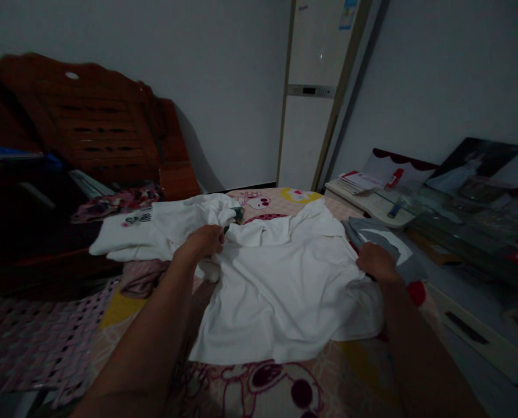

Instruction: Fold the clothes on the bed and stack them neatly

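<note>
I pinch one white shirt [280, 284] two-handed, left hand [207, 239] at its ten o'clock, right hand [376, 261] at three, over one cartoon-print cover [259, 400].

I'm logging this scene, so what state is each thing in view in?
White garment: spread out, wrinkled
Left hand: closed on the garment's edge
Right hand: closed on its opposite edge
White printed clothing: loosely folded
Gray clothing: apparently folded
Patterned cover: spread beneath the garment
Tall pale unit: upright, display dark
</note>
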Available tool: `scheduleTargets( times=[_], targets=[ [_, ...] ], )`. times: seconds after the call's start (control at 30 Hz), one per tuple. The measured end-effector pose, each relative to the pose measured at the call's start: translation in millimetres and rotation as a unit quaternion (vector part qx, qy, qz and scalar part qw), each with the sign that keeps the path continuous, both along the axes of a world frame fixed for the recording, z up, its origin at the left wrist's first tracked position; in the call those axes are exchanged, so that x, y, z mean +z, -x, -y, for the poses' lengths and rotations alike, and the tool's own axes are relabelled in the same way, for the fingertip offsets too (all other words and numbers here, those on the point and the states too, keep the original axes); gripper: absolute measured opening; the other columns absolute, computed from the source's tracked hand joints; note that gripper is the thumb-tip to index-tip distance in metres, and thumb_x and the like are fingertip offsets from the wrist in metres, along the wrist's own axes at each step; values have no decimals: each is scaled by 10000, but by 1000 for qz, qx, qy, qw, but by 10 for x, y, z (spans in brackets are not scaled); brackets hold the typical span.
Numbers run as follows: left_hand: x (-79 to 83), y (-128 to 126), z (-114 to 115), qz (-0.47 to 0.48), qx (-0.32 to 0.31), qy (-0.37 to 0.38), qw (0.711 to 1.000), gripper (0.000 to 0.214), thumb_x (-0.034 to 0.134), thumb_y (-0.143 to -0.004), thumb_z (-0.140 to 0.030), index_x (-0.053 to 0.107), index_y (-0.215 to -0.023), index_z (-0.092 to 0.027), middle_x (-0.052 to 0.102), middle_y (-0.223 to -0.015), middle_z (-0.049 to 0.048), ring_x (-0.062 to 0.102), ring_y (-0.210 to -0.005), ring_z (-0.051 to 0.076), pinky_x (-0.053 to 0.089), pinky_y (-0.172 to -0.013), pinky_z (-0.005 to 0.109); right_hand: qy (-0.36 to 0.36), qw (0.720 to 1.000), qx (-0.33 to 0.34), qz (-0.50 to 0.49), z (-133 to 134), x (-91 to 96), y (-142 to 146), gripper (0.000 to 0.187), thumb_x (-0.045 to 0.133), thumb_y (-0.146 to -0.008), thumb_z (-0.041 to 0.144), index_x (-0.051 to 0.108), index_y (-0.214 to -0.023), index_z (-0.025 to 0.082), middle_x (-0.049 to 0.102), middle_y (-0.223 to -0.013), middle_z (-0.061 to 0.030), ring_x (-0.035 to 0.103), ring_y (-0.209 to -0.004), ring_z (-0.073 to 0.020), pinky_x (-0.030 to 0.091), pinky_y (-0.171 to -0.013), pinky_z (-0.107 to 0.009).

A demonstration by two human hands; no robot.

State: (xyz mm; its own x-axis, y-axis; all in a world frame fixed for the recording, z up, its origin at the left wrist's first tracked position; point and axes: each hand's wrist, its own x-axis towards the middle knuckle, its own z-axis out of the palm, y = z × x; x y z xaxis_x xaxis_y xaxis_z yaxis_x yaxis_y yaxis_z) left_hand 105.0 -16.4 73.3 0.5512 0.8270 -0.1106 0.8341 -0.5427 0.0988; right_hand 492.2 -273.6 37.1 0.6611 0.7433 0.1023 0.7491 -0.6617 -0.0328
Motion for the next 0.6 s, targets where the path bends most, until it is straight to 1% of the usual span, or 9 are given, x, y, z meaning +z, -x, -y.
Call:
scheduleTargets(
  times=[0.1, 0.17, 0.2, 0.27, 0.33, 0.37, 0.43, 0.5, 0.6],
  targets=[
    [0, -17, -20, 13, -1, -14, 1000, 273, 653, -666, -136, 689, -932, -182, 721, -933, 102, 683, -867, 281, 498, -703, 317, 35, 998, -40, -19, -18, 110, 84, 308, 491, -779, 138, 746, -950, 162, 717, -968, -211, 677, -924, -315, 481, -756, -413],
    [-40, -69, -36, 42, -11, -41, 998, 331, 647, -706, -164, 676, -1035, -182, 717, -1000, 106, 675, -933, 272, 505, -782, 314, 6, 999, -37, -26, -47, 201, 165, 273, 485, -825, 167, 740, -922, 165, 712, -1009, -199, 662, -962, -303, 467, -783, -393],
    [-78, -107, -45, 61, -22, -56, 996, 366, 633, -719, -152, 668, -1082, -179, 711, -1047, 107, 670, -971, 262, 501, -830, 306, -17, 999, -29, -24, -70, 237, 202, 265, 488, -844, 187, 734, -940, 166, 708, -1031, -192, 653, -986, -299, 460, -800, -384],
    [-185, -195, -59, 100, -52, -79, 990, 470, 596, -727, -95, 639, -1190, -162, 678, -1182, 120, 654, -1047, 240, 487, -911, 287, -58, 998, -2, -10, -139, 274, 252, 281, 494, -870, 215, 709, -1044, 164, 698, -1081, -182, 638, -1033, -296, 452, -836, -372],
    [-304, -272, -61, 123, -76, -78, 986, 595, 558, -736, -52, 566, -1323, -143, 614, -1324, 136, 632, -1124, 226, 473, -970, 282, -71, 997, 10, 6, -242, 256, 257, 353, 507, -872, 225, 653, -1187, 156, 685, -1126, -183, 632, -1065, -302, 453, -861, -374],
    [-355, -299, -57, 128, -79, -73, 986, 637, 547, -745, -44, 524, -1375, -138, 580, -1378, 142, 615, -1169, 225, 464, -999, 287, -66, 998, 10, 10, -305, 230, 241, 398, 520, -864, 223, 621, -1242, 150, 681, -1138, -188, 633, -1071, -307, 458, -864, -379],
    [-420, -330, -38, 131, -69, -70, 986, 677, 546, -765, -49, 465, -1433, -129, 526, -1447, 151, 561, -1264, 233, 432, -1057, 299, -47, 999, 15, 13, -441, 160, 180, 454, 544, -850, 222, 585, -1293, 133, 677, -1146, -200, 635, -1076, -316, 470, -869, -390],
    [-437, -339, -14, 126, -52, -71, 988, 659, 553, -795, -74, 462, -1445, -137, 503, -1473, 145, 535, -1302, 240, 414, -1079, 303, -32, 999, 29, 13, -576, 94, 102, 424, 536, -865, 234, 607, -1267, 121, 678, -1149, -212, 632, -1092, -323, 476, -886, -407],
    [-419, -357, 9, 114, -25, -78, 990, 533, 551, -876, -187, 527, -1409, -176, 563, -1415, 133, 590, -1233, 252, 450, -1033, 317, -45, 998, 39, 8, -755, 69, -1, 329, 459, -914, 229, 699, -1098, 102, 689, -1124, -233, 631, -1108, -344, 477, -908, -448]
  ],
)
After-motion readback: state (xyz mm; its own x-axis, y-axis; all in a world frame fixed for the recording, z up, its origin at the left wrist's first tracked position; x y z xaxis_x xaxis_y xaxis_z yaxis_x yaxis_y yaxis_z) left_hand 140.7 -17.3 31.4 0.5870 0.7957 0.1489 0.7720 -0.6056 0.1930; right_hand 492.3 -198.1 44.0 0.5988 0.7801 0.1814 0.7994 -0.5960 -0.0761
